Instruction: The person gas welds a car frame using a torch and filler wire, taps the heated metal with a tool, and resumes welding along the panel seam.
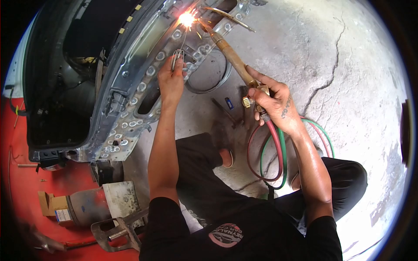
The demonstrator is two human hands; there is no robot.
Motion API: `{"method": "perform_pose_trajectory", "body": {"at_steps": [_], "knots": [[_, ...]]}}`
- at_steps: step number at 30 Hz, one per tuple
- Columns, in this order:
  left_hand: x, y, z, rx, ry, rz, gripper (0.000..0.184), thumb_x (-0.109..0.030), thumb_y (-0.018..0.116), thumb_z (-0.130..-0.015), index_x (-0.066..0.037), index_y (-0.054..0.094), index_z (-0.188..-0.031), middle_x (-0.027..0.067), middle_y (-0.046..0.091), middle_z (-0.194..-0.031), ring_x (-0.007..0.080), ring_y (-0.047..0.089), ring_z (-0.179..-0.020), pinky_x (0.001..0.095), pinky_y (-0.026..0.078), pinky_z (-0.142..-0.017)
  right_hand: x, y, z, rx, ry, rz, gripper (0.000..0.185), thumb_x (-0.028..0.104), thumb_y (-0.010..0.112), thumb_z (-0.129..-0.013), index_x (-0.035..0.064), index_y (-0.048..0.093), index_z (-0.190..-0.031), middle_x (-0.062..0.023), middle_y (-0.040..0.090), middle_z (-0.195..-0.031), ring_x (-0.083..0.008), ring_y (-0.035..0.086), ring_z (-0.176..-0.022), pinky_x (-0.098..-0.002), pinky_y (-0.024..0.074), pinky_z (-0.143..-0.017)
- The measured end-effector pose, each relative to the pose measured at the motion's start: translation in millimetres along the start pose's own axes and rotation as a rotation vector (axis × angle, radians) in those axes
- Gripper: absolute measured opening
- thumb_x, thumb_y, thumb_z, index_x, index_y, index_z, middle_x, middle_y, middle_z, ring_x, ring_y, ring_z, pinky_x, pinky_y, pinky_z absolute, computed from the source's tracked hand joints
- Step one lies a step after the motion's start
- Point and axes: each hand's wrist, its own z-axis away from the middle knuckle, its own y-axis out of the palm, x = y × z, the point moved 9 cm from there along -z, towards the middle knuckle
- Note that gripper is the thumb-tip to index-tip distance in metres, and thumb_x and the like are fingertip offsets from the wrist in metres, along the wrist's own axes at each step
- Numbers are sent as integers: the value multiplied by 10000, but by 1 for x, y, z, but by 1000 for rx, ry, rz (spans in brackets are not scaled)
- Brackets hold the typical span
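Observation:
My right hand (pixel 276 102) is wrapped round the handle of a brass gas welding torch (pixel 230 54), its tip pointing up and left. Bright flame and sparks (pixel 187 19) flare where the tip meets the car body panel (pixel 146 80). Between the fingers of my left hand (pixel 172 80) is a looped bundle of thin welding wire (pixel 177 58), one end running up to the flame. Several round marks dot the grey metal panel. A red and a green hose (pixel 278 152) trail from the torch below my right hand.
A coil of wire (pixel 209 90) lies on the cracked concrete floor (pixel 348 87), near a small blue object (pixel 229 103) and a dark hammer-like tool (pixel 224 112). At lower left are a metal stand (pixel 115 235), a cylindrical container (pixel 89 206) and a cardboard box (pixel 54 204) on red flooring.

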Motion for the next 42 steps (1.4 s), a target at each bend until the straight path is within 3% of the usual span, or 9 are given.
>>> {"method": "perform_pose_trajectory", "body": {"at_steps": [42], "knots": [[0,0,-4,13,1,-70,259,-234,625,-1098,-32,730,-1221,55,743,-935,120,669,-718,296,539,-656,-2,0,0,-3,16,12,610,192,685,-1026,41,520,-1594,-43,693,-922,-93,634,-596,-251,523,-517]]}}
